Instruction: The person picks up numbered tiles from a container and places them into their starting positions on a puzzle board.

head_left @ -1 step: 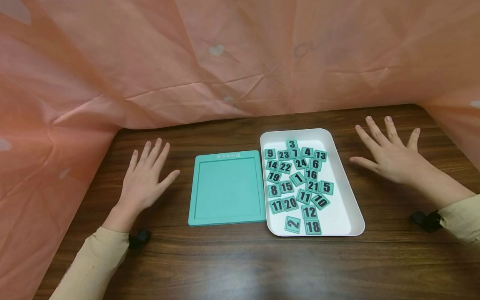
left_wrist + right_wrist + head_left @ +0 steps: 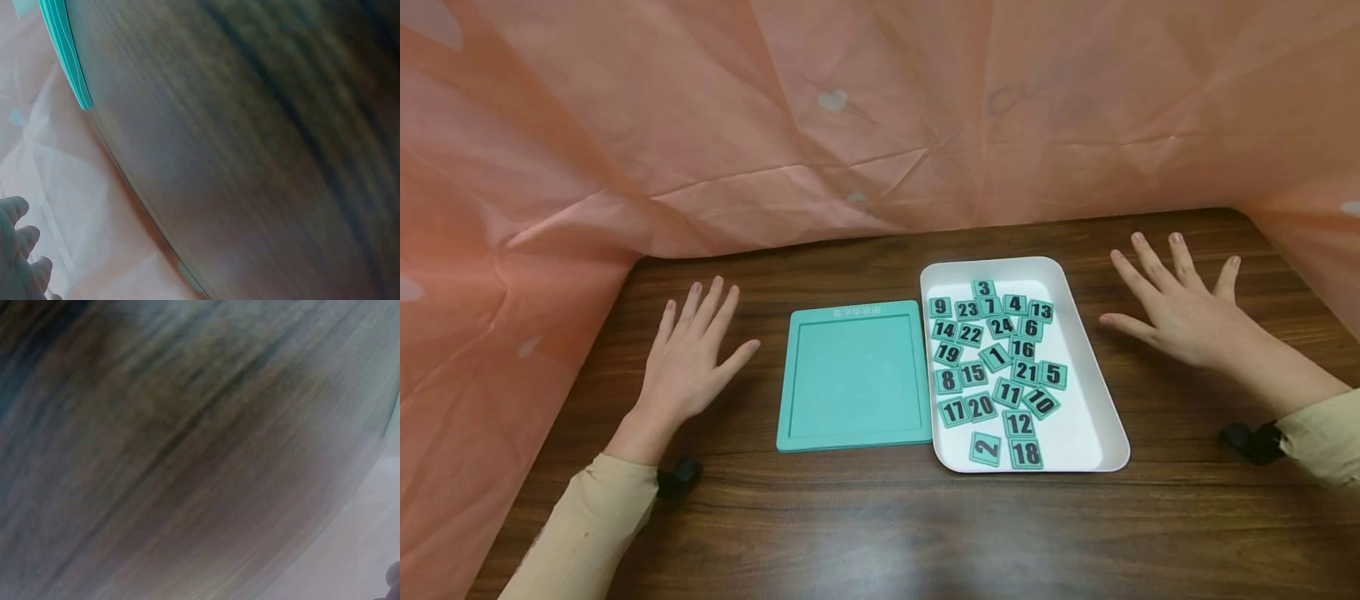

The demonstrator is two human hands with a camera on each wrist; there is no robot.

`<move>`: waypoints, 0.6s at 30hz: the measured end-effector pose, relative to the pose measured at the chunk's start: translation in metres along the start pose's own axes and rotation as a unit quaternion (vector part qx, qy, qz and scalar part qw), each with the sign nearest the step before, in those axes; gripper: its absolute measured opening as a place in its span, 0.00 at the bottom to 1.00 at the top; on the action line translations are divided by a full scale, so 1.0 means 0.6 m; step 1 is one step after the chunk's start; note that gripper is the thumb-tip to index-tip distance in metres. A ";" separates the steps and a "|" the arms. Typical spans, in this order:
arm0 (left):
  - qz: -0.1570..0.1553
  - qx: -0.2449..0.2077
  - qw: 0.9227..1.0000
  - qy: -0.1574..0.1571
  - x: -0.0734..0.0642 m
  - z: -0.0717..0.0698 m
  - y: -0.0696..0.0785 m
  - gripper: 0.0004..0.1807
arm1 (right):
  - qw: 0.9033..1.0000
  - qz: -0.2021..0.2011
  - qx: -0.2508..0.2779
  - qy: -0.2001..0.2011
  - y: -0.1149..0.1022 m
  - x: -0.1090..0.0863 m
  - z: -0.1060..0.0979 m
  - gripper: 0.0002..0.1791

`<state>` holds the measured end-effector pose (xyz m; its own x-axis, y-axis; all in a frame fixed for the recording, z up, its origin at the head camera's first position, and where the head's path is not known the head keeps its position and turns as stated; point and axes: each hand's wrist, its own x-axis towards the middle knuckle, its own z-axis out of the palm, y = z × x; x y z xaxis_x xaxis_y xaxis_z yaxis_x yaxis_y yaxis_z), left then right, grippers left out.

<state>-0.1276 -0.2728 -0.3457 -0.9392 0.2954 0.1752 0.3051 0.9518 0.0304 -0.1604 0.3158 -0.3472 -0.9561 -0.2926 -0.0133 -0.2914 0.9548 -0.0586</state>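
Note:
In the head view my left hand [image 2: 685, 367] lies palm down with its fingers straight, left of a flat teal square board [image 2: 859, 375] with a raised frame. My right hand [image 2: 1187, 317] has its fingers spread wide, to the right of a white tray [image 2: 1097, 417]. Neither hand holds anything. Several teal number tiles [image 2: 1026, 372] lie scattered face up in the tray, mostly toward its left side. The board's right edge meets the tray's left rim. The left wrist view catches the board's edge [image 2: 65, 56] and my left fingertips [image 2: 28, 240] at the lower left.
Everything stands on a dark wooden table [image 2: 880, 533]. A pinkish-orange cloth [image 2: 880, 125] hangs behind the table and along both sides. Small black devices show at the left wrist [image 2: 679, 477] and the right wrist [image 2: 1253, 442].

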 end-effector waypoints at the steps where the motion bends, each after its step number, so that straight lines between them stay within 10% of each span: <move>1: 0.000 -0.001 1.000 -0.001 0.000 0.000 0.000 0.43 | 1.000 0.000 0.000 -0.001 0.000 0.000 0.000 0.48; 9: -0.004 -0.029 1.000 0.007 0.001 -0.008 0.013 0.43 | 0.999 -0.005 0.035 -0.008 -0.003 -0.008 -0.004 0.46; 18: -0.005 -0.168 0.983 0.075 -0.001 -0.026 0.057 0.38 | 0.982 -0.037 0.187 -0.002 -0.034 -0.046 -0.020 0.44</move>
<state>-0.1143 -0.2416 -0.3297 -0.9163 0.2475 0.3149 0.3546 0.8667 0.3508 -0.1284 0.3050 -0.3339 -0.9323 -0.3616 0.0012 -0.3282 0.8447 -0.4228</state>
